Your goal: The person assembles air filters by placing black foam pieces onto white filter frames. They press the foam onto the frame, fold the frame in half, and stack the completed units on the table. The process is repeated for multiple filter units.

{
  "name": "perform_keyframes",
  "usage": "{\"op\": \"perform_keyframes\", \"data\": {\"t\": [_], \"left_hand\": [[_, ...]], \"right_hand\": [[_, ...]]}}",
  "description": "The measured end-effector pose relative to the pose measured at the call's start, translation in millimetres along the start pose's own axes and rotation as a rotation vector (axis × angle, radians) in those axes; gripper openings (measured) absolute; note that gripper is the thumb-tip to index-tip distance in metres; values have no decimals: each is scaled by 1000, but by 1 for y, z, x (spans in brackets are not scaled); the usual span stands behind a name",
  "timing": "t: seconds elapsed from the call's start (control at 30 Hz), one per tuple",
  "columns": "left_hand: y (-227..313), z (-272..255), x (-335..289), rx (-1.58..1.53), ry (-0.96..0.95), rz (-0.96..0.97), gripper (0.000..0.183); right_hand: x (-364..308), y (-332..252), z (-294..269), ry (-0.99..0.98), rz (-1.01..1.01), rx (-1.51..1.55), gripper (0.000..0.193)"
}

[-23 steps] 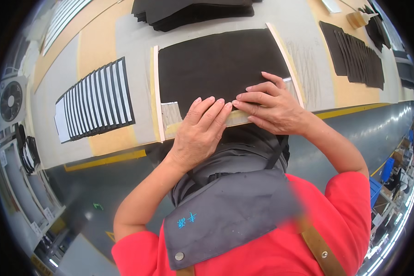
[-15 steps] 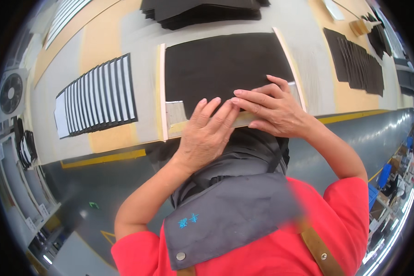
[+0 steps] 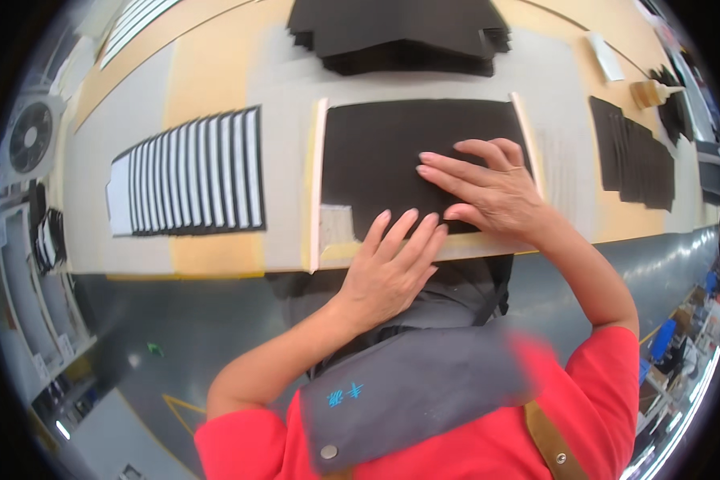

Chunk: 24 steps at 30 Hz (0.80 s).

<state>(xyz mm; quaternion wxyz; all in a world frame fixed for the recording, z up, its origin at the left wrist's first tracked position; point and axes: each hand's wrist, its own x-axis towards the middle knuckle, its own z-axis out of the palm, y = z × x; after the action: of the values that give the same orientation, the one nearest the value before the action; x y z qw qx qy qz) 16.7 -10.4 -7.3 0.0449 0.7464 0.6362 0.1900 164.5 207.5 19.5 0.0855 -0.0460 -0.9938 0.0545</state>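
A dark, flat sheet (image 3: 392,152) lies on the worktable in front of me, between two pale guide strips, the left strip (image 3: 318,184) and the right strip (image 3: 525,132). My left hand (image 3: 392,268) rests at the sheet's near edge, its fingers stretched out and fingertips on the dark material. Farther in, my right hand (image 3: 488,188) lies over the right part of the sheet with its fingers apart and pressed down. Neither hand grasps anything. The right hand hides the sheet's near right corner.
A thick stack of dark cut pieces (image 3: 400,36) sits at the far side. To the left is an overlapping row of white-and-black pieces (image 3: 192,172); to the right, overlapping dark pieces (image 3: 634,156). Beyond these stands a small amber bottle (image 3: 648,94). A fan (image 3: 30,138) is at far left.
My hands have moved apart: the right one is now farther onto the sheet, the left stays by the near edge. The whole view has shifted slightly.
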Motion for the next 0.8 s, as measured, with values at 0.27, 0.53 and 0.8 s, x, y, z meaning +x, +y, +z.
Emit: {"op": "perform_keyframes", "data": {"t": [0.27, 0.53, 0.8], "left_hand": [[2, -1, -1, 54, -33, -2, 64], [-1, 1, -1, 22, 11, -6, 63], [4, -20, 17, -192, 18, -78, 52]], "right_hand": [[27, 34, 13, 71, 69, 8, 50], [40, 40, 26, 147, 129, -53, 46], [18, 22, 8, 282, 133, 62, 32]]}}
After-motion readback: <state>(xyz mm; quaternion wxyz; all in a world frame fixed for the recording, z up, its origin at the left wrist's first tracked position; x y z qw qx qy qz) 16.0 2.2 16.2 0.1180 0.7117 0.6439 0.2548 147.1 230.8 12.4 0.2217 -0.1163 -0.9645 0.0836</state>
